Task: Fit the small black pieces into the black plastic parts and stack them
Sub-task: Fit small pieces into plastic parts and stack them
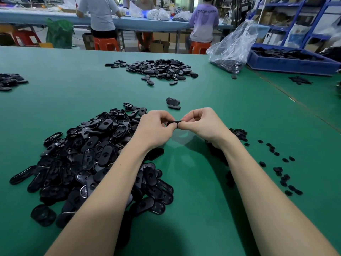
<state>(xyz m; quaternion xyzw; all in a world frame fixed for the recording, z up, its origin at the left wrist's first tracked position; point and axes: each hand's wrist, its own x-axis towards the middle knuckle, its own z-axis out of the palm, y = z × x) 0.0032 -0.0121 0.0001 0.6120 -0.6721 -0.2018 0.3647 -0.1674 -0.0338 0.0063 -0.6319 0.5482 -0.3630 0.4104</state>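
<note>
My left hand (155, 126) and my right hand (200, 124) meet above the green table (193, 209), each pinching one end of a single oval black plastic part (174, 123) seen edge-on. A big heap of the same oval black parts (88, 159) lies under and left of my left forearm. Small black pieces (276, 163) are scattered to the right, with a denser clump (239, 133) just behind my right wrist. A short stack of oval parts (173, 103) sits beyond my hands. Whether a small piece is in the held part is hidden.
Another pile of black parts (160, 68) lies farther back, and one more (11, 81) at the left edge. A clear plastic bag (232, 50) and a blue crate (293, 60) stand at the back right. People sit on orange stools at a far table.
</note>
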